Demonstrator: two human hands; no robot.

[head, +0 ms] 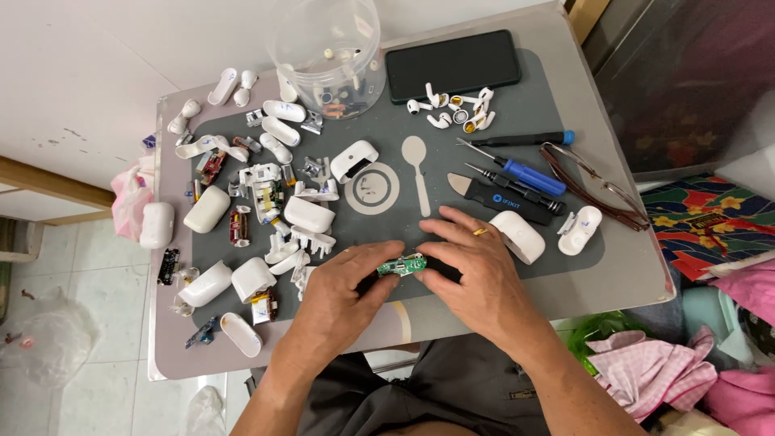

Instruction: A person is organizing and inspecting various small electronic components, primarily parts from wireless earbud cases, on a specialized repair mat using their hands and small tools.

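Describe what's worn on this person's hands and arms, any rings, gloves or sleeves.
Both hands are bare, no gloves. The right hand wears a gold-coloured ring on one finger. The left hand shows no ring. Both forearms are uncovered as far as the picture shows; no watch or bracelet is visible.

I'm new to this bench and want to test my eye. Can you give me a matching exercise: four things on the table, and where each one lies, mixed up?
Things:
1. Green circuit board
2. Black phone
3. Clear tub
4. Glasses

Places:
A. Far edge, left of the phone
B. Between the fingertips of both hands
C. Right side, beside the screwdrivers
D. Far edge, above the loose earbuds

Pairs: 1-B, 2-D, 3-A, 4-C. The left hand and right hand pinch the board together.
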